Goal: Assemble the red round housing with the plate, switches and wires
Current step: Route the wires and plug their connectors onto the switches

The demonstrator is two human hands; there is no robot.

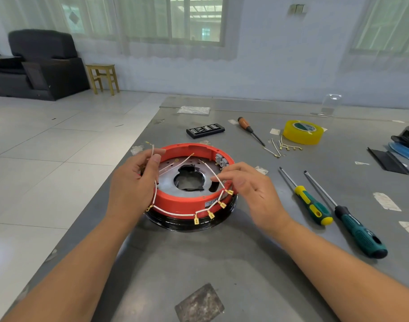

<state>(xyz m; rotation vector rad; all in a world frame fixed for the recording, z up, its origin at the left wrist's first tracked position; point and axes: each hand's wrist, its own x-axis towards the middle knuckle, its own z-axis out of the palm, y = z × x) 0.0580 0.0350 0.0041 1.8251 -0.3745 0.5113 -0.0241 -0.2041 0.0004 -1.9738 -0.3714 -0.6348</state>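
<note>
Your left hand [131,182] pinches the limp white wire harness [175,213] at the red housing [189,203]'s nine o'clock; your right hand [250,189] pinches it at three. Grip the stiff brass terminals [196,220], not the strands.

The black object [408,135] and blue disc [405,151] are cut by the right edge.

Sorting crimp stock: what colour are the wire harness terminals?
Gold, brass-like terminals on a white wire harness; head view.
</note>
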